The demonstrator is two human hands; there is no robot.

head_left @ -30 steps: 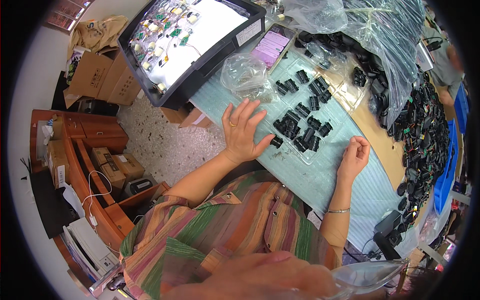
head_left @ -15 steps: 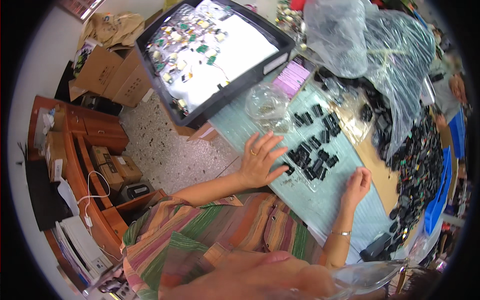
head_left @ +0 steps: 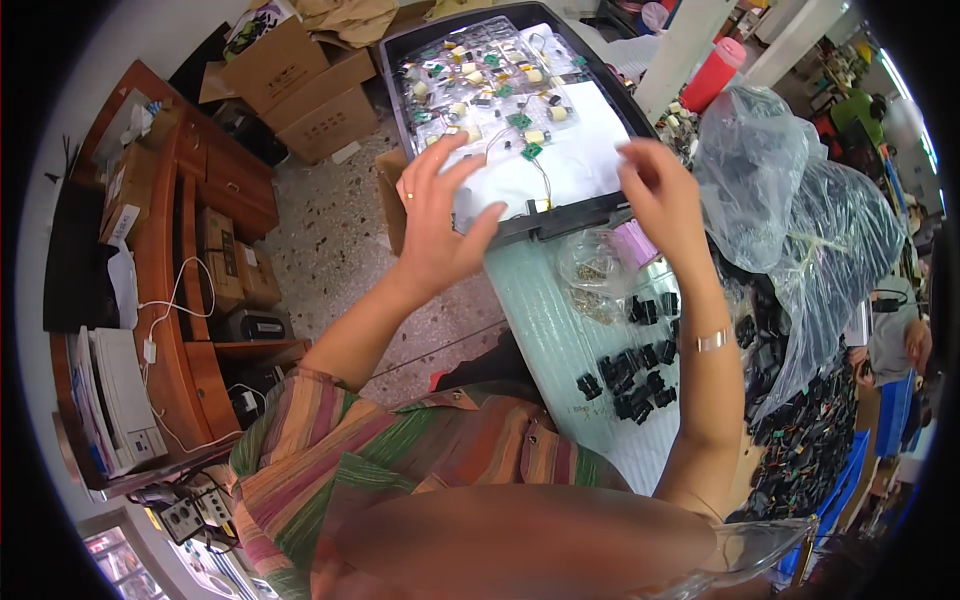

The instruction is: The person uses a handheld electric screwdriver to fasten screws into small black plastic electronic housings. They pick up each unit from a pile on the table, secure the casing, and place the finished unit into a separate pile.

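Both hands are raised over the near part of a black plastic tray (head_left: 570,218). My left hand (head_left: 437,222) is open above the tray's near left corner, fingers spread, holding nothing. By the tray's right side, my right hand (head_left: 668,205) has loosely bent fingers with a gap between thumb and forefinger; nothing shows in it. Inside the tray lie white paper sheets (head_left: 590,130) and several small green circuit boards (head_left: 519,121) with wires and cream-coloured parts. Small black plastic pieces (head_left: 622,370) lie grouped on the pale green table (head_left: 535,305), below my right forearm.
A clear bag of small parts (head_left: 590,265) and a pink-purple sheet (head_left: 636,243) sit beside the tray. Large plastic bags (head_left: 755,180) and a heap of black parts (head_left: 800,440) are on the right. Cardboard boxes (head_left: 325,120) and a wooden desk (head_left: 190,360) stand left. Other people are at far right.
Both hands have moved up and away from the black pieces to the tray. My left hand has shifted left, and my right forearm now crosses the table. The view has turned toward the tray.
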